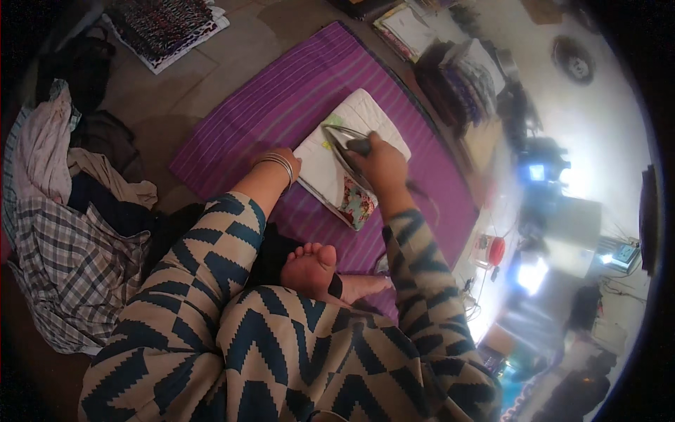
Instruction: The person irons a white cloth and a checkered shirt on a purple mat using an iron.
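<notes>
My right hand [387, 163] is closed around the dark handle of a clothes iron [345, 150]. The iron is on a folded white cloth [372, 113], tilted in view, with its pointed tip towards the upper left. A floral patch [358, 203] shows at the cloth's near end, and a green print lies close to the iron's tip. At the cloth's left edge, my left hand [279, 161] is curled with the border at its thumb; most of its fingers are hidden. Beneath the cloth spreads a purple striped sheet [253, 116] on the floor.
Loose clothes, among them a checked shirt [79, 264], are heaped at the left. A folded patterned cloth [163, 29] lies on the tiles at top left. Stacked fabrics [464, 79] line the upper right. A red-lidded jar [488, 250] stands by the right wall.
</notes>
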Available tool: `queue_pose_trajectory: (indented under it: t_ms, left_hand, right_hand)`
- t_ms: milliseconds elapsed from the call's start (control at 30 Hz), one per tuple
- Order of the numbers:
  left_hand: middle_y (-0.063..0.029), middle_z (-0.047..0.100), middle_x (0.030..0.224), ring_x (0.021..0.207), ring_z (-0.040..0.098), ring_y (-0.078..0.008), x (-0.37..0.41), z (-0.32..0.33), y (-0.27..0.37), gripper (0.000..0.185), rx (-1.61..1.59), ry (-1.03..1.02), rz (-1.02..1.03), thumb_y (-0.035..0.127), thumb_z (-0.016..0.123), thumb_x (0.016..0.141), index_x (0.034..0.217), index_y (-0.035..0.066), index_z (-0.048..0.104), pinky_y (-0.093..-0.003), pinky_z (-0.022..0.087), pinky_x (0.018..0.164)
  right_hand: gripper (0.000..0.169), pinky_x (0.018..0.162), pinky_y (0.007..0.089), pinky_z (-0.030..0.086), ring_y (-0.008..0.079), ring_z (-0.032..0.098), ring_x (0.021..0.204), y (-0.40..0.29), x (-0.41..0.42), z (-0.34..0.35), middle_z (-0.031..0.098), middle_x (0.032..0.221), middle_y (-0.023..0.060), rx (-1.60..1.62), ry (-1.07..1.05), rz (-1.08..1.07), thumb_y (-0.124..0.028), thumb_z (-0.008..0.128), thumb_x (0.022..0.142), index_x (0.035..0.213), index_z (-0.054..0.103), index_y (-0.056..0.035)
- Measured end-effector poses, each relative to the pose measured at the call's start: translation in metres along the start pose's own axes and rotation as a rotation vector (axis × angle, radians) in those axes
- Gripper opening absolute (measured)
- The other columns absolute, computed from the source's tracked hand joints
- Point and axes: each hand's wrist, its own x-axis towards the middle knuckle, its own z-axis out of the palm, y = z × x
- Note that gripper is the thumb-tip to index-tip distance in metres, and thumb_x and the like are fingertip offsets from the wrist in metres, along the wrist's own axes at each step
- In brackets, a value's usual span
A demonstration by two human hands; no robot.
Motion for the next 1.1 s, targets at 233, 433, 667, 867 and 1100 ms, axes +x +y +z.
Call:
queue_pose_trajectory:
  t_ms: [233, 433, 667, 867, 1100]
  left_hand:
    - [-0.022, 0.046, 0.135, 0.119, 0.05, -0.0381, 0.003, -0.005, 0.006, 0.052, 0.026, -0.029, -0.002, 0.037, 0.031, 0.098, 0.131, -0.001, 0.045, -0.0483, 0.043, 0.099]
    - [-0.0229, 0.046, 0.135, 0.119, 0.05, -0.0396, 0.006, 0.001, 0.006, 0.051, 0.062, -0.044, -0.035, 0.036, 0.03, 0.099, 0.132, 0.0, 0.044, -0.0496, 0.041, 0.099]
    - [-0.0236, 0.046, 0.135, 0.12, 0.048, -0.0402, 0.006, 0.003, 0.006, 0.053, 0.0, -0.07, -0.056, 0.036, 0.029, 0.098, 0.133, -0.001, 0.043, -0.0495, 0.04, 0.1]
    - [-0.0247, 0.049, 0.131, 0.119, 0.049, -0.0396, 0.0, -0.001, 0.007, 0.052, 0.005, -0.033, -0.03, 0.036, 0.03, 0.098, 0.129, -0.002, 0.047, -0.0494, 0.04, 0.1]
    - [-0.0214, 0.047, 0.134, 0.12, 0.049, -0.0389, 0.004, 0.0, 0.008, 0.049, 0.016, -0.101, -0.016, 0.034, 0.029, 0.098, 0.129, 0.003, 0.05, -0.052, 0.04, 0.099]
  right_hand:
    - [0.038, 0.067, 0.042, 0.053, 0.0315, 0.067, 0.079, 0.0, 0.063, 0.026, 0.068, 0.083, 0.0119, -0.011, 0.141, 0.066, -0.036, 0.071, 0.075, 0.095, 0.056, -0.0085]
    - [0.038, 0.068, 0.0412, 0.053, 0.0314, 0.067, 0.081, 0.004, 0.06, 0.018, 0.068, 0.086, 0.0137, -0.042, 0.001, -0.086, -0.036, 0.072, 0.074, 0.098, 0.057, -0.0093]
    - [0.037, 0.067, 0.0434, 0.053, 0.0318, 0.067, 0.081, -0.001, 0.084, 0.03, 0.068, 0.086, 0.0133, -0.02, 0.148, 0.091, -0.036, 0.07, 0.077, 0.099, 0.056, -0.0094]
    - [0.037, 0.075, 0.0436, 0.052, 0.0334, 0.066, 0.09, 0.009, 0.111, 0.017, 0.068, 0.096, 0.0144, 0.018, 0.008, 0.115, -0.033, 0.07, 0.078, 0.102, 0.058, -0.0085]
    - [0.041, 0.079, 0.0438, 0.052, 0.0338, 0.065, 0.092, 0.036, 0.093, 0.016, 0.068, 0.095, 0.0166, 0.053, 0.098, 0.254, -0.034, 0.071, 0.077, 0.105, 0.059, -0.0075]
